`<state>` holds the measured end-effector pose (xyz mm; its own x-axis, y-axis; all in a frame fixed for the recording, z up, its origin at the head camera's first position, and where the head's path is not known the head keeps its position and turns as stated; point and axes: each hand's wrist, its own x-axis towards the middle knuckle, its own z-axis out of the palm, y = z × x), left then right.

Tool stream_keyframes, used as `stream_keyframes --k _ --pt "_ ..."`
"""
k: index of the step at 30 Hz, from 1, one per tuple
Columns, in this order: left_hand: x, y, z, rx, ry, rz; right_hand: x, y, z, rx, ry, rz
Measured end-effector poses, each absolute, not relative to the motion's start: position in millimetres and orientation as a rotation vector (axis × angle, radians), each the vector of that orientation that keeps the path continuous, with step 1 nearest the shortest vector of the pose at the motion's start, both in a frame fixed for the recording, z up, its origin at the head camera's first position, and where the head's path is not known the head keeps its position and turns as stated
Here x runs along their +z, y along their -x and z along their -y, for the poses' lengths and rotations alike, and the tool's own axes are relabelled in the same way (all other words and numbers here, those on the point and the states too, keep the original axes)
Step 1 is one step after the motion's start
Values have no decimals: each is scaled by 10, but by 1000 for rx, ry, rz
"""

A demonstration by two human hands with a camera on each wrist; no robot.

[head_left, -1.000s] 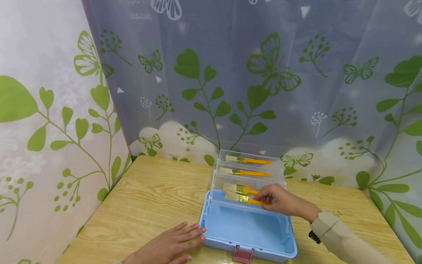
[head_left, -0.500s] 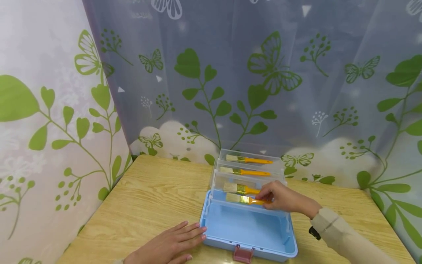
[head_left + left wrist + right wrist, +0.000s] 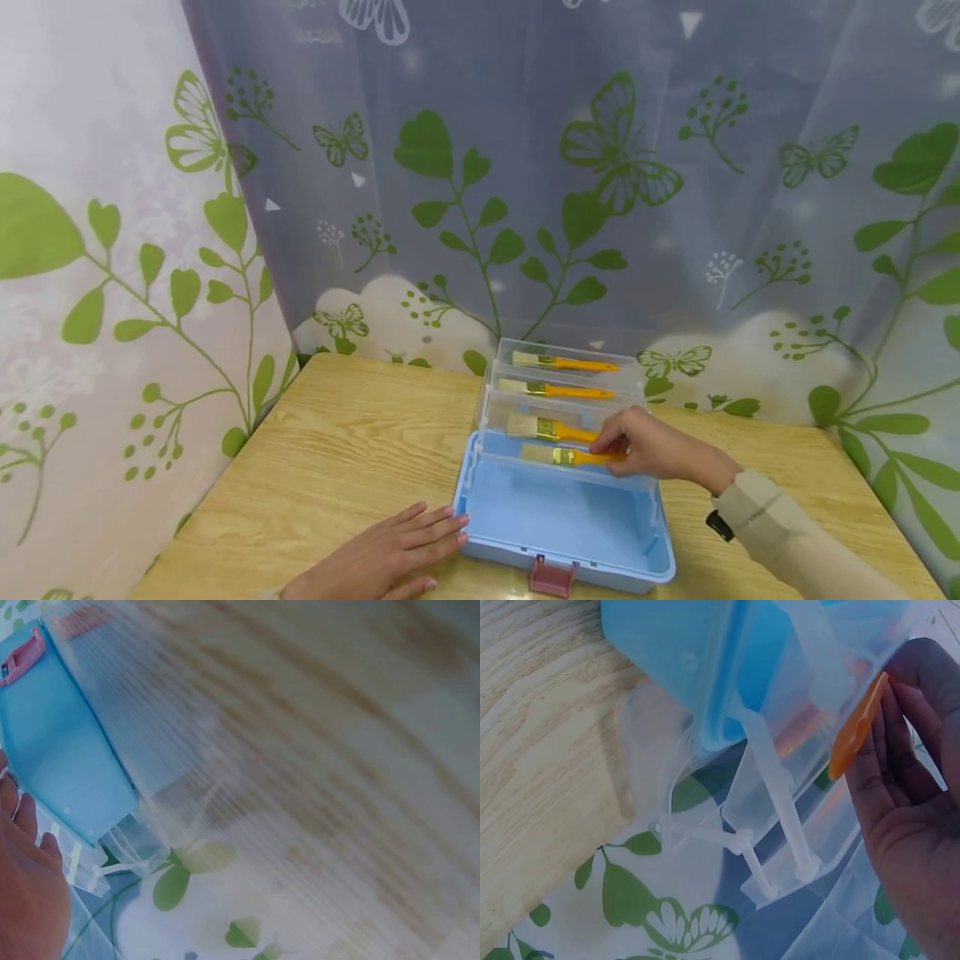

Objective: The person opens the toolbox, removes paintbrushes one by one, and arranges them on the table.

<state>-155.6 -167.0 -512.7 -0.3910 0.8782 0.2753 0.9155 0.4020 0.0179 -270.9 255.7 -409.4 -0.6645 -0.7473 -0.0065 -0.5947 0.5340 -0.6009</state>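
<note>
shifted rightward, the orange-handled flat brush (image 3: 564, 456), pinched by the right grip (image 3: 654, 448), could catch the lowest clear-plastic tray (image 3: 498, 444) if tilted; clearance unclear.

I can read no text from here; the brushes (image 3: 546, 429) at the box (image 3: 480, 547) show too small.

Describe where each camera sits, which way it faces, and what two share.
Head: worn on the head, facing forward and down at the blue box and clear trays; left hand, right hand and right sleeve show.
Left wrist: on that wrist, facing the box's outer side and pink latch; the left hand shows at the left edge.
Right wrist: on that wrist, facing the box's corner and trays; the right hand pinches an orange brush handle.
Shared: head and right wrist both show that grip.
</note>
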Motion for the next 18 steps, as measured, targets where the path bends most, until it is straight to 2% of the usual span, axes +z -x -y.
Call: stream_keyframes --k 18 --pt "-5132 1552 1662 -269 1590 2445 -4028 2604 -2772 -833 1130 -2582"
